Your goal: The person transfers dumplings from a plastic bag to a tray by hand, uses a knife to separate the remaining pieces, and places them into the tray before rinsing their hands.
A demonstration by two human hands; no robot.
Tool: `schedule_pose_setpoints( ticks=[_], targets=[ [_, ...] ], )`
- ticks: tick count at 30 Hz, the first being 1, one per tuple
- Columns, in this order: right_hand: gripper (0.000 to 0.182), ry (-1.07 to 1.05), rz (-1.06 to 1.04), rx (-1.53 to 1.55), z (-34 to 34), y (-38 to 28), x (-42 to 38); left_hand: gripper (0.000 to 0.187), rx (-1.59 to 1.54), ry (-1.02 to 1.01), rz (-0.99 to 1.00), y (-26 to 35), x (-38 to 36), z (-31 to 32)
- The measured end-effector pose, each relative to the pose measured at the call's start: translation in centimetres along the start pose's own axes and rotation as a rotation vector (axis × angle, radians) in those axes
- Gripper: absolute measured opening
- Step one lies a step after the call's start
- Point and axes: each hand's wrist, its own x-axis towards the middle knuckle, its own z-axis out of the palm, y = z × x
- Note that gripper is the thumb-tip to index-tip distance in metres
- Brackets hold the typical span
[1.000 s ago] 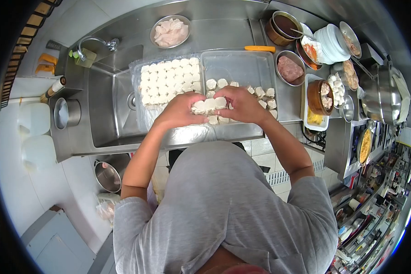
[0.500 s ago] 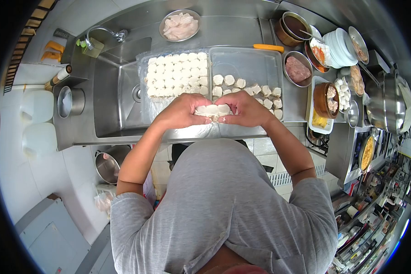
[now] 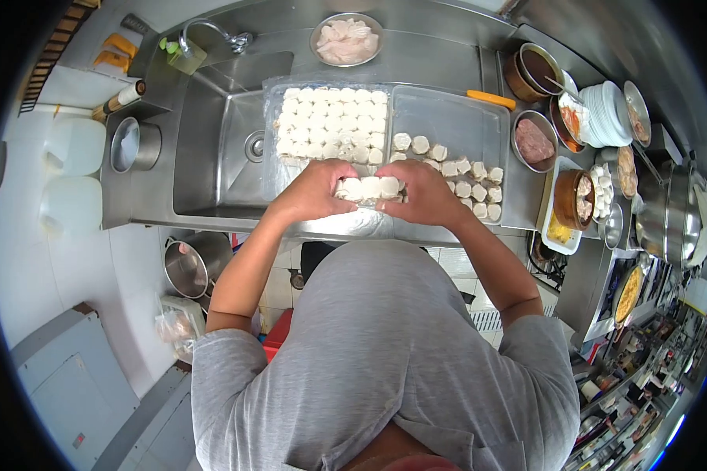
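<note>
My left hand [image 3: 313, 193] and my right hand [image 3: 426, 193] face each other at the counter's front edge. Pressed between them is a short row of white dumpling-like pieces [image 3: 368, 188], thumbs on the near side and fingers curled round the ends. Just beyond, a plastic-lined tray [image 3: 270, 133] is packed with tight rows of similar white pieces [image 3: 334, 118]. To its right stands a clear shallow tray [image 3: 450, 118] with several loose white pieces [image 3: 479, 191] spread over its nearer part. My hands cover the near edges of both trays.
A steel sink [image 3: 220, 157] lies left. At the back is a bowl of pale meat strips [image 3: 347, 41]; an orange-handled tool [image 3: 491, 99] lies behind the right tray. A bowl of minced meat [image 3: 535, 142], a wooden steamer [image 3: 572, 200] and stacked plates [image 3: 602, 114] crowd the right.
The view has shifted, so the counter appears further right. My hands still grip the row, which now shows more of its rounded white tops.
</note>
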Motion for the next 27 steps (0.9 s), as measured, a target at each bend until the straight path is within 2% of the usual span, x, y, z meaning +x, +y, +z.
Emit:
schedule_pose_setpoints(
  ticks=[2,5,7,16,23,27],
  targets=[
    [0.046,0.121,-0.121,-0.027,0.9,-0.7,0.7,0.049,-0.037,0.034,0.006,-0.3,-0.3,0.0],
    [0.044,0.065,-0.176,0.072,2.1,0.1,2.1,0.048,-0.14,0.106,0.02,-0.3,-0.8,-0.2],
    [0.041,0.046,-0.166,0.096,1.6,-0.7,2.7,0.047,-0.159,0.119,-0.018,0.2,-1.2,-0.5],
    [0.037,-0.02,-0.165,0.201,1.9,-1.6,4.7,0.046,-0.161,0.183,0.044,-0.2,-2.5,-1.3],
    [0.035,-0.02,-0.038,0.232,1.8,-2.9,5.0,0.042,-0.34,0.13,0.025,-1.1,-2.3,-1.4],
    [0.035,-0.015,-0.042,0.233,1.6,-2.7,5.0,0.041,-0.39,0.074,0.019,-1.3,-1.9,-1.6]
  ],
)
